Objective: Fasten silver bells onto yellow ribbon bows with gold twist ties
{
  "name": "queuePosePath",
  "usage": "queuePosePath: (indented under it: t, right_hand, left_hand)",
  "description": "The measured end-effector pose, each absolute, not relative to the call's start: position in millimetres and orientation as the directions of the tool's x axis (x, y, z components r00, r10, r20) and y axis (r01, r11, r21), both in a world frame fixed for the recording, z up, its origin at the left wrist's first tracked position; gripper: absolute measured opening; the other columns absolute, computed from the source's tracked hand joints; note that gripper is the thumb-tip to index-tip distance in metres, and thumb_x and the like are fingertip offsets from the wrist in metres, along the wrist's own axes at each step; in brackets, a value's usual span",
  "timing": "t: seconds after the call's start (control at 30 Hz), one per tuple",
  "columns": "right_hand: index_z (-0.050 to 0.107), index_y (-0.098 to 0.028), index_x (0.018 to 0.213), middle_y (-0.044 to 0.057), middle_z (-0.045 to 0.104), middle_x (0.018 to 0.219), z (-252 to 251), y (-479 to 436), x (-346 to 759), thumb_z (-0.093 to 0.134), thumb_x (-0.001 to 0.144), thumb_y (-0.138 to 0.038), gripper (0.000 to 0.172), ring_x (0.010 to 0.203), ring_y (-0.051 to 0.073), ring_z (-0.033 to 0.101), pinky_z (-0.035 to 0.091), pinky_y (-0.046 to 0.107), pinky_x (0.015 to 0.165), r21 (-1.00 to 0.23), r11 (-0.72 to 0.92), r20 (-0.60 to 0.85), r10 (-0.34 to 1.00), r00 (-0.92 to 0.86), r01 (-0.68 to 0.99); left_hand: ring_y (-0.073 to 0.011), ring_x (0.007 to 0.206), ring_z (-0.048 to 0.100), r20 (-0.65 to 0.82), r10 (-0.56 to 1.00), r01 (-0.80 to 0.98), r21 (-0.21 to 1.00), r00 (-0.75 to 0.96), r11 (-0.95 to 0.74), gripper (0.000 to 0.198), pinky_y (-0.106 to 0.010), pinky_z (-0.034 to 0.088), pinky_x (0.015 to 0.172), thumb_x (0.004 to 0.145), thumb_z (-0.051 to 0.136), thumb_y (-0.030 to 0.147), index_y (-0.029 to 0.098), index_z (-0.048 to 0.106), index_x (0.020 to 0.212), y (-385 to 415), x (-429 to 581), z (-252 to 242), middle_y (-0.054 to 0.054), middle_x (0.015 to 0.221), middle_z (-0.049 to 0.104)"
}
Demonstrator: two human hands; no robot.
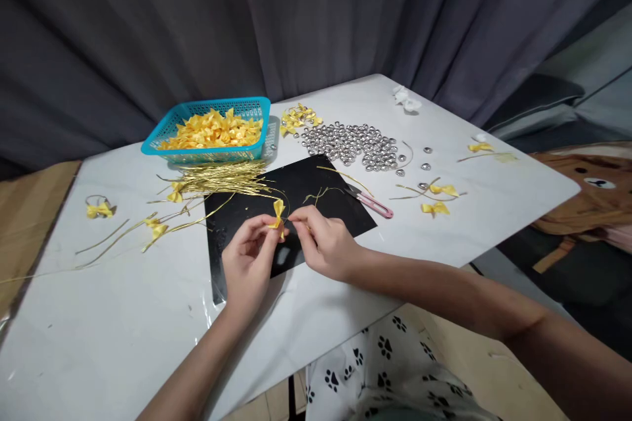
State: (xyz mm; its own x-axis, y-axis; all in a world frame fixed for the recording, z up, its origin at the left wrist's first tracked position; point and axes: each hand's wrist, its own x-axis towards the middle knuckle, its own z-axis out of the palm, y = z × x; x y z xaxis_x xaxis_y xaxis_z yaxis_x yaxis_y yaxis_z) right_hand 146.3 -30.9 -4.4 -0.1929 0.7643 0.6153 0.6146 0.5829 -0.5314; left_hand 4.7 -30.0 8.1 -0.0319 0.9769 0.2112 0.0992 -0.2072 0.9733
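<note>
Over a black mat [257, 184], my left hand [251, 251] pinches a small yellow ribbon bow [278, 208] upright between thumb and fingertips. My right hand [323, 242] is just beside it, thumb and forefinger closed on the thin gold cord [288, 218] that comes from the bow. Most of that cord is hidden by the fingers. Behind my hands lies a bundle of gold cords [217, 179]. Pink-handled scissors or snips [372, 202] rest across the mat's right edge.
A blue basket [265, 120] full of yellow bows stands at the back left. Many silver beads [348, 141] spread across the back middle, beside a pile of corded bows [300, 118]. Loose bows [435, 208] lie right, others [156, 229] left. A brown bear-faced bag [587, 191] sits beyond the table's right edge.
</note>
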Motion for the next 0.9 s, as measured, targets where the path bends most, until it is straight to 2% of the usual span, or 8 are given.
queuePosePath:
  t: [0.13,0.27,0.63,0.73,0.83,0.9]
  right_hand:
    - [0.045,-0.017,0.097,-0.002,0.059,0.065,-6,-33,145,0.036,0.090,-0.014,0.011,0.041,0.006,0.049,0.035,0.019,0.044,-0.603,0.611,0.633,0.758,-0.158,0.512]
    - [0.044,-0.018,0.098,-0.003,0.059,0.064,-8,-36,142,0.038,0.090,-0.012,0.012,0.042,0.005,0.049,0.037,0.018,0.045,-0.641,0.637,0.660,0.742,-0.117,0.429]
    - [0.045,-0.019,0.098,-0.002,0.060,0.070,-8,-41,136,0.041,0.087,-0.008,0.015,0.039,0.003,0.044,0.036,0.016,0.040,-0.577,0.717,0.754,0.651,-0.081,0.391]
    - [0.045,-0.018,0.097,-0.004,0.056,0.065,-7,-38,137,0.043,0.087,-0.008,0.014,0.040,0.003,0.044,0.035,0.015,0.041,-0.606,0.708,0.733,0.674,-0.093,0.362]
    - [0.044,-0.018,0.098,-0.007,0.051,0.058,-8,-35,139,0.043,0.088,-0.011,0.013,0.041,0.004,0.044,0.034,0.015,0.042,-0.650,0.685,0.686,0.715,-0.133,0.328]
    - [0.043,-0.018,0.101,-0.005,0.053,0.061,-9,-34,140,0.042,0.089,-0.013,0.013,0.043,0.005,0.046,0.036,0.016,0.044,-0.671,0.666,0.655,0.738,-0.162,0.325]
  left_hand:
    - [-0.0121,0.066,0.066,0.476,0.879,0.332,0.836,-0.043,-0.437,0.007,-0.022,0.054,0.065,0.080,0.061,0.019,0.017,0.064,0.085,-37,2,-2,-0.002,0.077,0.069]
    - [-0.0115,0.068,0.065,0.624,0.781,0.413,0.712,-0.003,-0.567,0.013,-0.022,0.053,0.065,0.079,0.060,0.011,0.018,0.065,0.089,-41,0,-7,-0.001,0.077,0.069]
    - [-0.0094,0.065,0.062,0.783,0.591,0.459,0.461,0.193,-0.760,0.019,-0.019,0.050,0.061,0.080,0.057,0.004,0.017,0.060,0.093,-45,2,2,-0.001,0.075,0.068]
    - [-0.0095,0.063,0.062,0.822,0.532,0.489,0.385,0.205,-0.783,0.021,-0.019,0.050,0.059,0.079,0.057,0.002,0.017,0.060,0.093,-40,1,4,-0.001,0.073,0.067]
    - [-0.0114,0.066,0.063,0.875,0.420,0.502,0.259,0.241,-0.826,0.023,-0.021,0.051,0.061,0.078,0.058,0.000,0.016,0.061,0.094,-36,0,5,-0.003,0.074,0.068]
    - [-0.0134,0.070,0.064,0.894,0.368,0.527,0.189,0.257,-0.828,0.024,-0.024,0.052,0.063,0.077,0.059,0.000,0.016,0.062,0.094,-34,0,7,-0.005,0.078,0.068]
